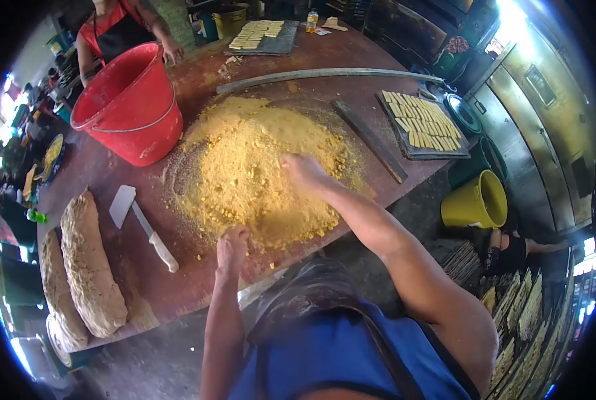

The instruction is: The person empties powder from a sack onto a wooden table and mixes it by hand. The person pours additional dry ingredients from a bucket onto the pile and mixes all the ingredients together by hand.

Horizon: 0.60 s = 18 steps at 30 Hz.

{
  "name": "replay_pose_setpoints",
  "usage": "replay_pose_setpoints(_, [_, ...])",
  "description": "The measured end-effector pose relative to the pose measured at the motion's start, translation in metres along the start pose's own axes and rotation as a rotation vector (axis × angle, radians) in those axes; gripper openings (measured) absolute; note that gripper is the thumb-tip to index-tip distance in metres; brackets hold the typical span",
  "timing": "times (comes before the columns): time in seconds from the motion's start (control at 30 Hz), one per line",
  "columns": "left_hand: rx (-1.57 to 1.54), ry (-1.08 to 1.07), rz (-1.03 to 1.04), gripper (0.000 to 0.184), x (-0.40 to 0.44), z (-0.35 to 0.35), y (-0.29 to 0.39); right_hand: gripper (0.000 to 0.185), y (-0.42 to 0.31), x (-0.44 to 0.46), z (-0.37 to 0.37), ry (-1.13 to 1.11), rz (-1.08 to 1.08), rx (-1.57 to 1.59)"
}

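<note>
A wide heap of yellow crumbly meal [244,153] with small lumps lies in the middle of the reddish table [138,260]. My right hand [304,172] is over the right part of the heap, its fingers curled closed. At the heap's near edge, my left hand [232,247] is also closed, knuckles forward. What either fist holds, if anything, is hidden. Left of the heap lie a dough scraper [122,205] with a white blade and a knife [156,241] with a pale handle.
A red bucket [144,137] stands behind the heap, near another person [114,30]. Two long dough loaves [91,267] lie at left. Trays of cut strips [423,123] [261,35], a long bar [324,73] and a dark slat [371,141] lie beyond; a yellow bucket [464,207] is on the right.
</note>
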<state>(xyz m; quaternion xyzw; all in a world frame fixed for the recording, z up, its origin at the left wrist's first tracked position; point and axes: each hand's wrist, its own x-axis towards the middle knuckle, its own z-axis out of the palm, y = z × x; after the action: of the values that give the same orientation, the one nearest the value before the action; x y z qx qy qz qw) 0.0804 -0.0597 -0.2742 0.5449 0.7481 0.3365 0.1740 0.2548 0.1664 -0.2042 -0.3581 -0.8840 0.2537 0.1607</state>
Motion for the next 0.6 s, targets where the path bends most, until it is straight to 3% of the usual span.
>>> replay_pose_setpoints(0.07, [0.001, 0.045, -0.031, 0.013, 0.012, 0.000, -0.004, 0.019, 0.006, 0.008, -0.016, -0.091, 0.350, 0.154])
replay_pose_setpoints(0.1, [0.024, 0.107, -0.138, 0.014, 0.016, 0.001, -0.007, 0.021, 0.008, 0.009, -0.033, -0.112, 0.361, 0.166])
replay_pose_setpoints(0.17, [0.045, 0.186, -0.335, 0.019, 0.021, -0.007, 0.008, 0.025, 0.077, 0.025, -0.029, 0.091, 0.211, 0.091])
replay_pose_setpoints(0.27, [-0.012, 0.405, -0.310, 0.020, 0.036, 0.003, 0.005, 0.026, 0.132, 0.033, -0.047, 0.055, 0.118, -0.141])
replay_pose_setpoints(0.3, [-0.265, 0.488, -0.361, 0.022, 0.050, 0.017, -0.003, 0.026, 0.137, 0.039, -0.044, -0.128, 0.220, 0.016])
replay_pose_setpoints(0.33, [-0.253, 0.498, -0.380, 0.022, 0.062, 0.015, 0.010, 0.026, 0.139, 0.040, -0.039, -0.147, 0.208, 0.026])
replay_pose_setpoints(0.4, [-0.745, 0.432, -0.667, 0.024, 0.080, 0.007, 0.035, 0.025, 0.134, 0.042, -0.023, -0.081, 0.099, -0.105])
replay_pose_setpoints(0.47, [-0.870, 0.496, -0.671, 0.024, 0.090, 0.012, 0.053, 0.023, 0.132, 0.043, -0.020, 0.005, -0.010, -0.040])
replay_pose_setpoints(0.53, [-0.833, 0.529, -0.715, 0.026, 0.098, 0.017, 0.066, 0.024, 0.118, 0.042, -0.040, -0.002, 0.009, 0.182])
replay_pose_setpoints(0.6, [-0.382, 0.560, -0.550, 0.028, 0.100, 0.032, 0.068, 0.025, 0.097, 0.041, -0.048, -0.100, 0.093, 0.244])
